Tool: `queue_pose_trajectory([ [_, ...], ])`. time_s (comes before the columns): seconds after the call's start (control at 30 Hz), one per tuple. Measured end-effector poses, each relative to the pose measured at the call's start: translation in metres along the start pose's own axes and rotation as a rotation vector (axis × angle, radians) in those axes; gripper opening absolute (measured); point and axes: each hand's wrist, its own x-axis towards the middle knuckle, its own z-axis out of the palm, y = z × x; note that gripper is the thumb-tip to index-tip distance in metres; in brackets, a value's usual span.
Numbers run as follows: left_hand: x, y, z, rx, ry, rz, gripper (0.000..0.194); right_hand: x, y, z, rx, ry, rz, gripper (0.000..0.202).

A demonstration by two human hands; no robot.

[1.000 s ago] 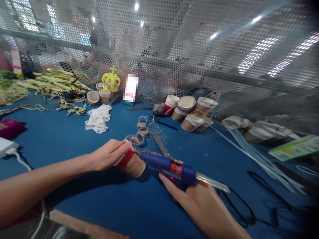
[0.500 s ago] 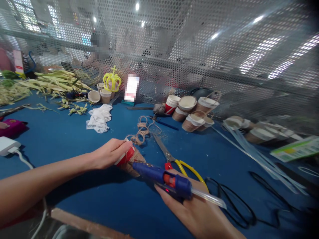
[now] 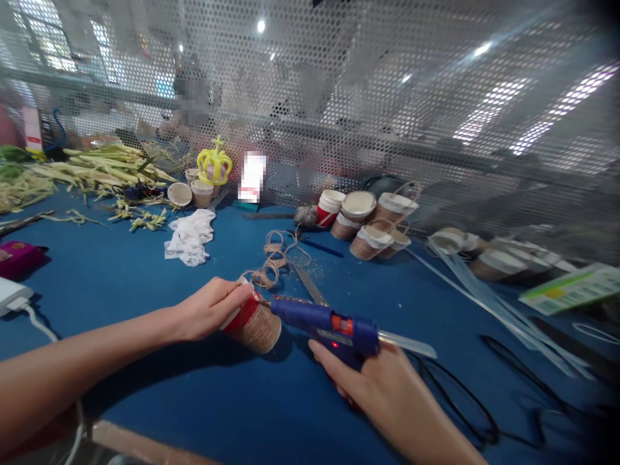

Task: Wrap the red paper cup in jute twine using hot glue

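In the head view, my left hand [image 3: 210, 309] grips a red paper cup [image 3: 247, 316] by its rim end, tilted over the table. Brown twine [image 3: 261, 330] is wound round the cup's lower part. My right hand [image 3: 387, 394] is wrapped round the handle of a blue hot glue gun [image 3: 324, 323], its red light lit. The nozzle is at the red part of the cup, close to the edge of the winding; whether it touches is unclear. A clear glue stick [image 3: 409, 344] juts from the gun's back. Loose twine [image 3: 274, 258] lies just beyond the cup.
Scissors [image 3: 310, 284] lie partly behind the glue gun. Several twine-wrapped cups [image 3: 371, 239] stand at the back before a perforated metal screen [image 3: 310, 97]. Clear glue sticks [image 3: 504, 303] and a black cable [image 3: 460, 394] are at right. A crumpled white cloth [image 3: 191, 236] lies left of centre.
The glue gun's nozzle has shifted from the twine winding up to the red part of the cup. The gun has risen and now covers the scissors' yellow handles.
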Motion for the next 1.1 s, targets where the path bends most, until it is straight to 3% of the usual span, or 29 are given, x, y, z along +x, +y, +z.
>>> queue_pose_trajectory([
  [0.43,-0.001,0.002,0.002,0.101,0.03,0.031,0.048,0.009,-0.002,0.003,0.168,-0.093,0.223,0.027],
  [0.6,0.0,0.001,0.002,0.071,0.003,0.03,0.05,0.014,0.005,-0.006,0.287,-0.117,0.337,0.027],
  [0.67,0.0,0.001,0.002,0.062,0.008,0.017,0.05,0.017,0.015,-0.014,0.366,-0.08,0.34,0.024],
  [0.77,0.0,0.0,0.003,0.041,0.025,-0.002,0.047,0.027,0.039,-0.028,0.3,0.176,0.377,0.028],
  [0.83,0.0,-0.001,0.003,0.016,0.023,-0.002,0.047,0.037,0.059,-0.035,0.14,0.32,0.441,0.03],
  [0.97,-0.001,-0.001,0.003,0.008,-0.003,0.002,0.049,0.053,0.095,-0.038,0.084,0.321,0.543,0.032],
  [1.1,-0.002,0.0,0.003,0.044,-0.004,0.018,0.05,0.058,0.114,-0.028,-0.015,0.274,0.598,0.037],
])
